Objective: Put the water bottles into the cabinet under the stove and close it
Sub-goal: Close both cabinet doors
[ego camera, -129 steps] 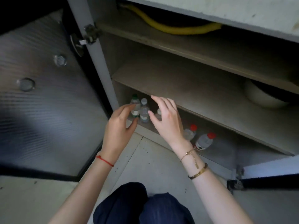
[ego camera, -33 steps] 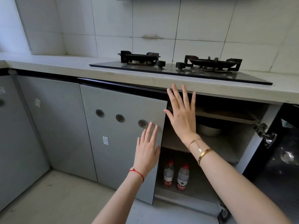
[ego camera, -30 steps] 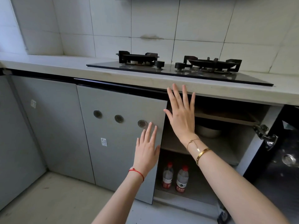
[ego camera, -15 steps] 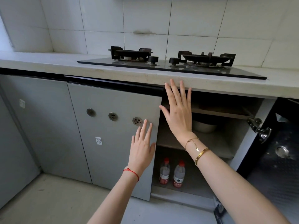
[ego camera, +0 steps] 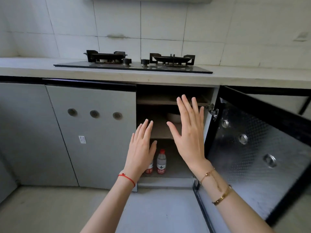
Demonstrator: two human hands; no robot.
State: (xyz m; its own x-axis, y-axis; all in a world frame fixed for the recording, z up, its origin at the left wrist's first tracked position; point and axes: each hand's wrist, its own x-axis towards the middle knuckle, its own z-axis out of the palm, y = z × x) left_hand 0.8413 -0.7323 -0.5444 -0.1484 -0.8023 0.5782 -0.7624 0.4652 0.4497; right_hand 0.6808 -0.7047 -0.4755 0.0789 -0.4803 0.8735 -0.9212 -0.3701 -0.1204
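Observation:
Two red-capped water bottles stand upright on the bottom of the cabinet under the stove; one water bottle [ego camera: 161,162] shows fully, the other bottle [ego camera: 149,168] is half hidden behind my left hand [ego camera: 141,152]. That hand is raised flat with straight fingers in front of the opening, holding nothing. My right hand [ego camera: 190,137] is also spread flat in front of the shelves, empty. The left cabinet door [ego camera: 94,148] is closed. The right cabinet door [ego camera: 255,152] stands swung wide open to the right of my right hand.
A two-burner gas stove [ego camera: 134,63] sits on the countertop [ego camera: 252,78] above. A pale bowl [ego camera: 173,116] rests on the middle shelf [ego camera: 161,133]. Another grey cabinet front [ego camera: 25,132] lies to the left. The floor [ego camera: 159,211] spreads below the opening.
The view has shifted right, so the open cabinet sits in the middle. Both flat hands have moved off the left door and counter edge to in front of the opening.

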